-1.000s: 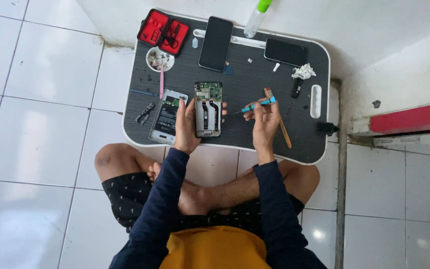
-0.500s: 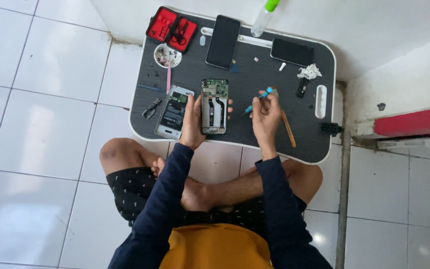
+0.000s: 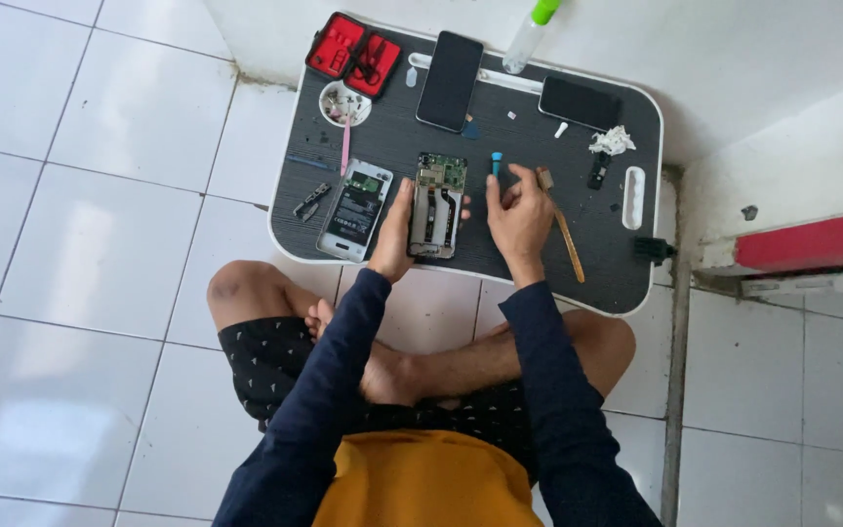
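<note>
Opened phone [image 3: 437, 205], circuit board bare, gripped by left hand [image 3: 394, 232]; right hand [image 3: 517, 217] pinches blue-tipped screwdriver [image 3: 496, 164].

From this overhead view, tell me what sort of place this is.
Probably a room at home used as a makeshift phone repair spot, not a shop. A person sits cross-legged on a white tiled floor at a low black lap table. The left hand steadies an opened phone, beside a red tool case.

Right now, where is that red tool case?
In the head view, the open red tool case lies at the tray's far left corner, just above the small white dish and left of a dark phone.
</note>
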